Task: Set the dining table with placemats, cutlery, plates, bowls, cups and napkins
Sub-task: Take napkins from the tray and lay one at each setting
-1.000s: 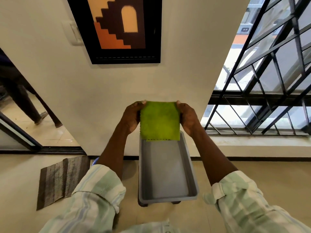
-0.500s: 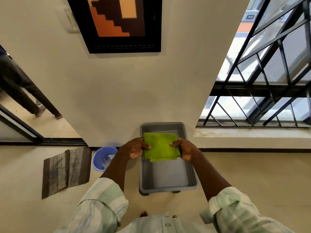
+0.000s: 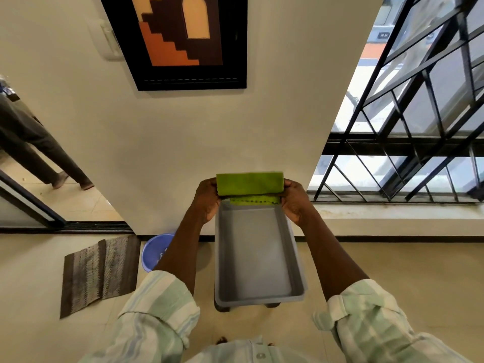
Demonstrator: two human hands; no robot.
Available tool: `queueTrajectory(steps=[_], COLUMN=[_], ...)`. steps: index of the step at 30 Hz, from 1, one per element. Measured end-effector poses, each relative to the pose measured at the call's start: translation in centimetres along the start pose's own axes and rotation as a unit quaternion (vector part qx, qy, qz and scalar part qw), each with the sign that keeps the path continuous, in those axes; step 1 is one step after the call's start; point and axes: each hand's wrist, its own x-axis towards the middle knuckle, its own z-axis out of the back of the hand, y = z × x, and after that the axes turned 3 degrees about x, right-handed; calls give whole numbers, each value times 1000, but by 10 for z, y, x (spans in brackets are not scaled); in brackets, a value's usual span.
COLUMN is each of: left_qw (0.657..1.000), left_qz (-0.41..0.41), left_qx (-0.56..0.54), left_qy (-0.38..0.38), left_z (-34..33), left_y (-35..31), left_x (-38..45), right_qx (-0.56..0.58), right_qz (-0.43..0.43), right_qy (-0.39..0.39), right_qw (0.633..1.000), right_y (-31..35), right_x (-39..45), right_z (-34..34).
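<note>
While I watch from the head view, left hand and right hand each pinch an end of the folded green napkin | napkin held above the grey tray's far end.

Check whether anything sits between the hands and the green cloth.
Nothing does. The left hand and right hand already hold the cloth by its two ends, above the far end of the grey tray.
</note>
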Motion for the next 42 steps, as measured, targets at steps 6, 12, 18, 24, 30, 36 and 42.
queueTrajectory(steps=[6,12,18,24,30,36,42], left_qw=[996,987,990,973,915,865,860], left_qz=[-10,32,97,168,253,248,255], left_qx=[-58,-137,-57,-52,53,136,81], left_qy=[62,77,84,150,310,414,434], left_z=[-3,-4,-8,-31,-76,-135,-167], left_y=[-5,8,24,33,41,62,92], left_x=[-2,0,15,19,31,41,32], right_qx=[48,71,33,45,-82,32,122], right_qz=[-7,-74,-75,-73,-53,-1,-59], right_qy=[-7,30,-42,-107,-99,-205,-251], right_qw=[999,994,996,991,990,978,958], right_y=[-1,-9,-13,-18,-7,-17,-65], right_x=[0,-6,1,-2,-15,-47,-97], right_z=[3,17,35,63,93,114,115])
